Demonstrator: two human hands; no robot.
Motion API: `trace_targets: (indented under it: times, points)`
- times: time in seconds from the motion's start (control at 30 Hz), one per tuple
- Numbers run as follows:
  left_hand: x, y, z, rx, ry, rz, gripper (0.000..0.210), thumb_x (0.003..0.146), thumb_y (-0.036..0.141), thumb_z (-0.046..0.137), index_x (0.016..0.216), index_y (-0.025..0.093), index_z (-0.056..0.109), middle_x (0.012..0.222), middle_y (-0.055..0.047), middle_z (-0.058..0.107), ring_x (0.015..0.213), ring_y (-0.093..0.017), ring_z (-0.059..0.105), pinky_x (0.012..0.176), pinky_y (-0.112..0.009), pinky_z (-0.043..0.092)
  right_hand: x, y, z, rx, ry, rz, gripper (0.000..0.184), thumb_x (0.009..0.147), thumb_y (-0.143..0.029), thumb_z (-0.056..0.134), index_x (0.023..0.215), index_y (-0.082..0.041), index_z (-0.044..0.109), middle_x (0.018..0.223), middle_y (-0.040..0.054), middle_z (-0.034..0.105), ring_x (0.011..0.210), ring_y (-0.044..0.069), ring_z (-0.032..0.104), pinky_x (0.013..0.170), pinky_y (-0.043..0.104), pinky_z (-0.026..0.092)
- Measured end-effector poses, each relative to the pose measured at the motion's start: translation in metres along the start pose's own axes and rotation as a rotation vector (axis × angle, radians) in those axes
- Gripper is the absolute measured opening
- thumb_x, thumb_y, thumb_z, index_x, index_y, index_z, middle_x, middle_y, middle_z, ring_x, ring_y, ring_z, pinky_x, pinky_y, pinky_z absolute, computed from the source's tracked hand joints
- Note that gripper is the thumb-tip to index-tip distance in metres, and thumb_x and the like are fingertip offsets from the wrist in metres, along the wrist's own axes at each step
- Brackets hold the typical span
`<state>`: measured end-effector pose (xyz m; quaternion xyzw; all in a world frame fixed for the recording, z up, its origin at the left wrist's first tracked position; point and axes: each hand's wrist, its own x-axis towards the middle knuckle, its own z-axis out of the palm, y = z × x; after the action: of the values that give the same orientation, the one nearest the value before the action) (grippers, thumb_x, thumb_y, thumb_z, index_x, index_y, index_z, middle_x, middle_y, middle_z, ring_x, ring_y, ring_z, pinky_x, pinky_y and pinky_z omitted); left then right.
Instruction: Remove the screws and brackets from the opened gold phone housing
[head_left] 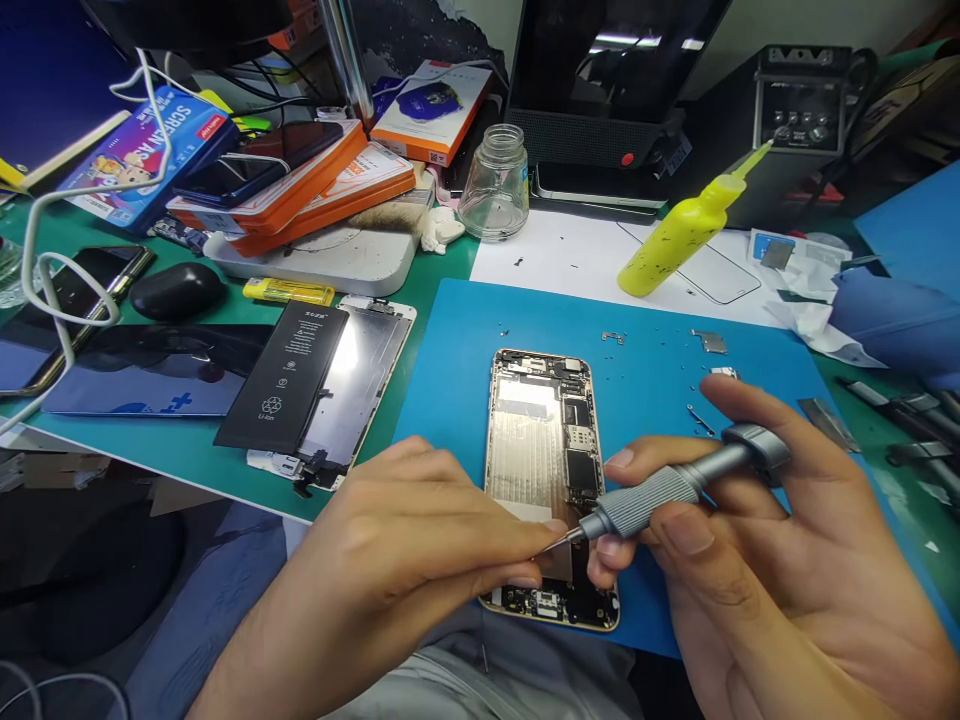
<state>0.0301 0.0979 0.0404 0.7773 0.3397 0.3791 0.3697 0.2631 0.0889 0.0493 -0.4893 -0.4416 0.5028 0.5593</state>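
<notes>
My right hand (750,560) is closed around a grey precision screwdriver (649,503), its knurled grip between thumb and fingers and its cap near the forefinger. The thin bit points left and down, reaching the fingertips of my left hand (420,530). Those fingertips are drawn together at the bit's end; whatever they pinch is too small to make out. Below both hands lies an opened phone body (525,430), its logic board (581,470) exposed along the right side and a bare metal bay on the left. My hands cover part of its lower half.
On the blue mat (450,350) lie small screws and metal brackets (709,342). To the left, a black battery (289,380) rests on a phone screen assembly (367,370). Behind stand a glass jar (496,190), a yellow squeeze bottle (679,235) and orange boxes (337,190).
</notes>
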Motion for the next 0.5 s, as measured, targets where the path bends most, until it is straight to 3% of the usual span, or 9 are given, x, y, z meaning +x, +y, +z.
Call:
trace_targets:
  times: [0.5]
  points:
    - [0.0002, 0.0012, -0.0009, 0.072, -0.026, -0.044, 0.019, 0.123, 0.029, 0.062, 0.134, 0.03, 0.078, 0.121, 0.01, 0.09, 0.098, -0.005, 0.076, 0.089, -0.029, 0.047, -0.0011, 0.0, 0.0009, 0.027, -0.045, 0.001, 0.046, 0.113, -0.035, 0.085, 0.153, -0.047, 0.069, 0.109, 0.0006, 0.076, 0.068, 0.014, 0.076, 0.069, 0.023, 0.071]
